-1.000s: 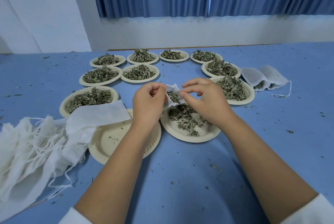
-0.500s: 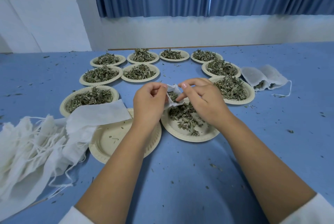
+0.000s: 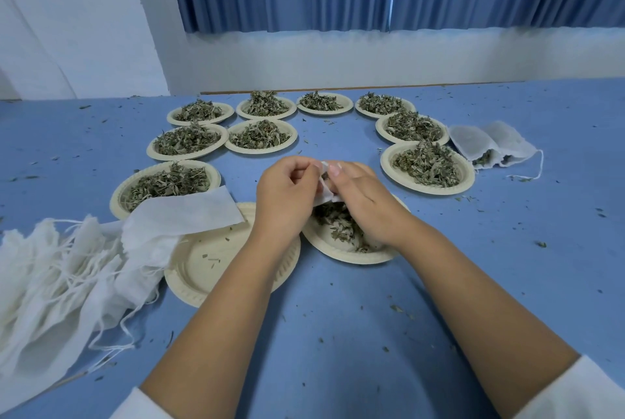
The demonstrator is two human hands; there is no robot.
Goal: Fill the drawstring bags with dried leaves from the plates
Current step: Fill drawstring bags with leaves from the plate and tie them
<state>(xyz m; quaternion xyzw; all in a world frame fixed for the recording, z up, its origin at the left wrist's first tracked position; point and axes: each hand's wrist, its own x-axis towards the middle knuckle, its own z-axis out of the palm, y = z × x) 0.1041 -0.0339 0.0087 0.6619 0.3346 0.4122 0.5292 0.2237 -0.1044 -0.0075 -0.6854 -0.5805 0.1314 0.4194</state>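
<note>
I hold the drawstring bag [image 3: 325, 196] low over the near plate [image 3: 338, 256] so stray dried leaves [image 3: 338, 225] drop back onto it (not the table [image 3: 338, 317]), left hand [image 3: 287, 188] pinching one edge of its mouth, right hand [image 3: 358, 195] curled and pinching the other, apparently tucking leaf in.

No readable text, label, brand, number or sign anywhere in view.
</note>
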